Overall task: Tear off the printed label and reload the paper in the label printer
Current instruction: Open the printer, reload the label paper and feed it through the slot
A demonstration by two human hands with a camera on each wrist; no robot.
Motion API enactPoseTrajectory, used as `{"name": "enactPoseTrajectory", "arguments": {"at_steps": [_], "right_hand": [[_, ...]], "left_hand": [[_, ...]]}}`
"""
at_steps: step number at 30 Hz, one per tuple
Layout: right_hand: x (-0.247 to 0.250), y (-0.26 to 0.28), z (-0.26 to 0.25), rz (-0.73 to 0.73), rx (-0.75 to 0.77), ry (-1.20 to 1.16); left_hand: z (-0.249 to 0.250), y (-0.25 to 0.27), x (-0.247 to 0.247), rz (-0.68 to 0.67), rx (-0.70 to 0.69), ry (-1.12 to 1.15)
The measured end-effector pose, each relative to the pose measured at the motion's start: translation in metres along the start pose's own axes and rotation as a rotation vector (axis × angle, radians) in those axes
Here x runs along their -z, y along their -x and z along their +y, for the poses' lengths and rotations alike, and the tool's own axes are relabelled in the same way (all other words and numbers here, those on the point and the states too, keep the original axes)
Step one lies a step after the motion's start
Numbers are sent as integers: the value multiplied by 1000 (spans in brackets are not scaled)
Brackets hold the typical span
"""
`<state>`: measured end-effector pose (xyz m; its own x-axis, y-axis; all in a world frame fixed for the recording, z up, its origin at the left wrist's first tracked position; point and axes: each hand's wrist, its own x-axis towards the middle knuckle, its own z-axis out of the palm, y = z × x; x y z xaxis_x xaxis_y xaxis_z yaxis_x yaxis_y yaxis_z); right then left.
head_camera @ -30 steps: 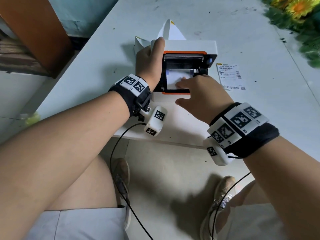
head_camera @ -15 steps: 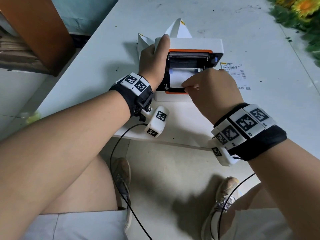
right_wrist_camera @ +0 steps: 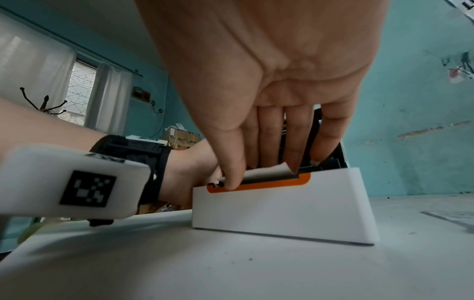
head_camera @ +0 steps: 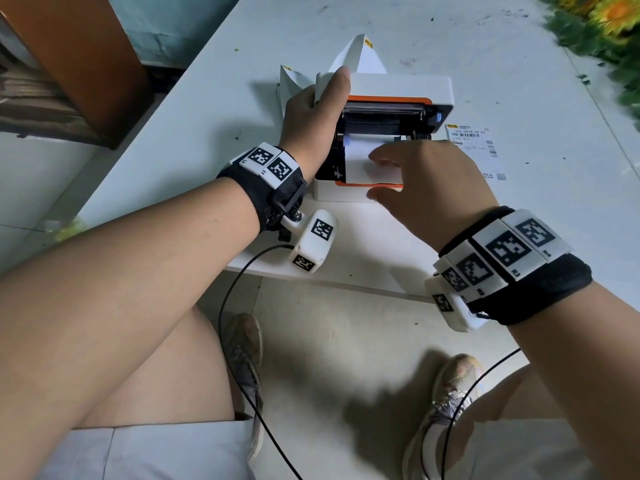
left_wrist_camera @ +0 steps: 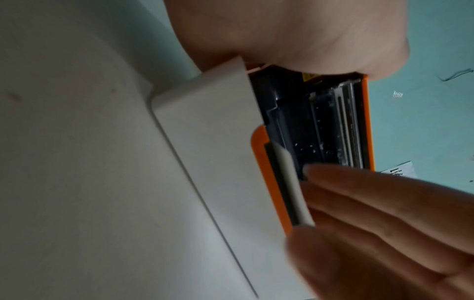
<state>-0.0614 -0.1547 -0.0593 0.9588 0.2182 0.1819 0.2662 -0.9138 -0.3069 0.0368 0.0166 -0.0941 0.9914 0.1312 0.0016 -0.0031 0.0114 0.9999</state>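
Note:
The white label printer (head_camera: 398, 85) with orange trim stands on the table, its lid open. My left hand (head_camera: 313, 112) grips its left side, thumb up on the lid. White paper (head_camera: 356, 159) lies across the open bay to the orange front edge. My right hand (head_camera: 426, 181) is over it with straight fingers (right_wrist_camera: 269, 142) pressing the paper (right_wrist_camera: 266, 170) down; the thumb sits at the front trim, where the paper's end curls up. The left wrist view shows the same fingers (left_wrist_camera: 384, 213) lying on the paper (left_wrist_camera: 290, 182). A torn-off printed label (head_camera: 472, 143) lies right of the printer.
Fan-folded paper (head_camera: 360, 55) stands up behind the printer. Yellow flowers with green leaves (head_camera: 606, 22) fill the table's far right corner. A brown cabinet (head_camera: 69, 57) stands left of the white table (head_camera: 207, 116). The printer is close to the near edge.
My right hand has spread from a curled pinch at the paper's end to straight fingers laid on the paper. The left hand has kept its hold on the printer.

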Motion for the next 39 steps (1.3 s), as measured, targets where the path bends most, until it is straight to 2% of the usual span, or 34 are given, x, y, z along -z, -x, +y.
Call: {"name": "enactPoseTrajectory", "arguments": {"at_steps": [2,7,11,15,18,23,28,30,32,35,39], "right_hand": [[-2,-1,0,-36,16,58],[-4,-6,2,3,-25,70],[-8,2,3,9,1,83],[-6,12,3,48,46,103],[-4,15,3,65,39,95],[-3,23,0,62,31,82],[2,31,2,60,3,-52],[9,34,1,39,-81,-162],[15,32,3,-13,-253,-219],[19,29,10,-195,-521,-405],[19,24,11,-358,-681,-751]], "left_hand": [[-1,-1,2,-25,2,7],[-3,0,9,-97,10,-26],[2,12,16,-148,-62,-56],[4,17,32,-259,-96,-139],[5,16,42,-302,-154,-251],[2,19,51,-427,-179,-298],[0,19,54,-430,-197,-335],[0,21,54,-421,-201,-348],[0,22,54,-416,-210,-357],[2,22,52,-400,-228,-390],[2,23,49,-307,-262,-398]]}}
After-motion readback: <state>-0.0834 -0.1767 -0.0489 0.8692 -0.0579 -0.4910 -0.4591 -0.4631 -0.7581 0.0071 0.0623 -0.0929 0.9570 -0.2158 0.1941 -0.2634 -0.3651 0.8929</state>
